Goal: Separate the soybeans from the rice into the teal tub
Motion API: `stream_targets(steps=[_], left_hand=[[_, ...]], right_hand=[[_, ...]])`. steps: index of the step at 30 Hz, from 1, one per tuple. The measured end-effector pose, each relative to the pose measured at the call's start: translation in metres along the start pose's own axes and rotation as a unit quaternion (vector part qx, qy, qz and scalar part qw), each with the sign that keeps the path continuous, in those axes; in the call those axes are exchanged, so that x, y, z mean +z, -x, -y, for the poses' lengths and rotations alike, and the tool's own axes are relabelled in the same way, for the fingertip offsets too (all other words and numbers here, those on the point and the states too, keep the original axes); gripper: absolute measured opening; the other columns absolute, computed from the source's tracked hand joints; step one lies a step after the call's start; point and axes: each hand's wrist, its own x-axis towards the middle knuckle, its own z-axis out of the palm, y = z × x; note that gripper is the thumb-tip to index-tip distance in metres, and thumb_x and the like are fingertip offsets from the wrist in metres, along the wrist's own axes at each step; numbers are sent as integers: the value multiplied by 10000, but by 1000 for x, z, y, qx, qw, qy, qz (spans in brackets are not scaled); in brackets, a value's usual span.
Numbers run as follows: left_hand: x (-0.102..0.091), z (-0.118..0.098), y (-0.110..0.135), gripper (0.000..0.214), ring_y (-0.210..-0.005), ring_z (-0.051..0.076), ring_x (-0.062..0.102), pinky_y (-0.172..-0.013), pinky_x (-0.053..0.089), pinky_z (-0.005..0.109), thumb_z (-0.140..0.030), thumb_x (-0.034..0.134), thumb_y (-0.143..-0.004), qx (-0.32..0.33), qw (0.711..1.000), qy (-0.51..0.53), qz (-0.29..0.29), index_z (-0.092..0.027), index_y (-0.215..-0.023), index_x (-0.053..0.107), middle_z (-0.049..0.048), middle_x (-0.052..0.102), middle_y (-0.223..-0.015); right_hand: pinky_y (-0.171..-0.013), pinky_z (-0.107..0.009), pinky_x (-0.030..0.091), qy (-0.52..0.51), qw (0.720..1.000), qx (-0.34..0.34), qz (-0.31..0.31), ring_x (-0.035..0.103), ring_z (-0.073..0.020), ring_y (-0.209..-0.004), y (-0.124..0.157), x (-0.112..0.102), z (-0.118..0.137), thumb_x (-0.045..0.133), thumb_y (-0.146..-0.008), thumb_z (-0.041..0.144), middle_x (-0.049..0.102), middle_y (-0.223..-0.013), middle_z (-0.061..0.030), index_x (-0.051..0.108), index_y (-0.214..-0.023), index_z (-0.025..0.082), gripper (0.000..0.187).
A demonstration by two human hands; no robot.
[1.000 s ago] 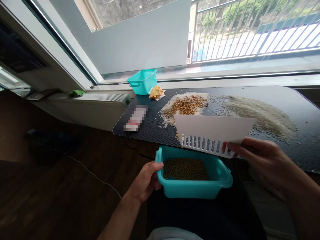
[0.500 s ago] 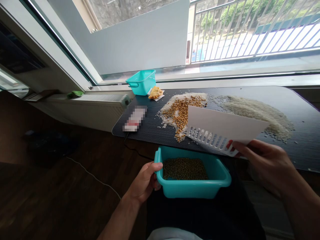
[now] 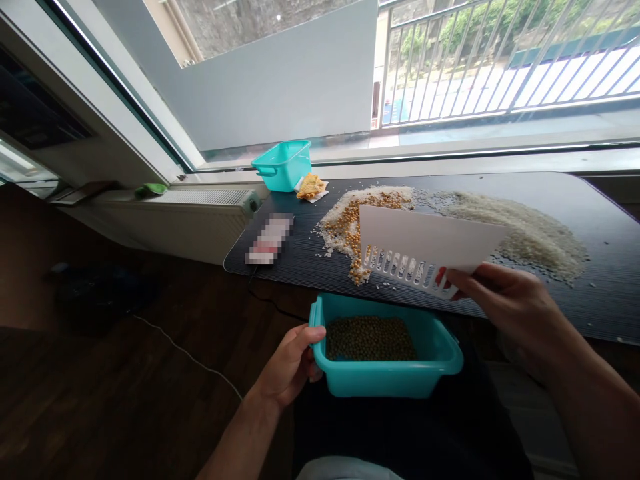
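Note:
My left hand [image 3: 295, 363] grips the left rim of a teal plastic bin [image 3: 380, 380], thumb over the edge. Small greenish-brown beans [image 3: 370, 337] cover much of the bin's floor. In my right hand [image 3: 505, 293] is a white slotted card [image 3: 425, 237], pinched at its lower right corner, with a row of cut-out slots along the lower edge. The card is tilted above the table's front edge. Behind it, yellow-orange beans [image 3: 350, 233] lie spread over white rice [image 3: 330, 217], partly hidden by the card. A separate heap of white rice [image 3: 540, 233] spreads at the right.
A second teal bin [image 3: 285, 167] stands at the table's back left beside a folded yellow cloth [image 3: 311, 187]. A blurred-out device with a cable [image 3: 270, 239] lies on the left of the dark table [image 3: 300, 267]. A radiator [image 3: 200, 207] runs below the window.
My right hand has moved the slotted card left and slightly up, over more of the yellow-orange beans. My left hand and the bin have stayed in place.

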Motion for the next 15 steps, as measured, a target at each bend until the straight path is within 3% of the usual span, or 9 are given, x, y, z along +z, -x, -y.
stream_targets(steps=[6, 15], left_hand=[[-3, 7, -5, 375, -357, 64, 360, -374, 251, 201, -395, 690, -707, 1, 1000, 0, 0, -178, -507, 459, -53, 403, -397], [-2, 5, -3, 372, -364, 66, 373, -377, 258, 200, -386, 697, -709, -5, 1000, 8, 6, -174, -511, 465, -50, 411, -402]], right_hand=[[-600, -346, 505, 21, 1000, 3, 18, 594, -195, -589, -3, 3, -13, 657, -649, 595, 667, -608, -20, 684, -621, 240, 357], [-577, -314, 502, 18, 999, 34, -19, 594, -180, -560, 8, -14, 1, 711, -567, 573, 678, -577, -25, 709, -605, 205, 370]])
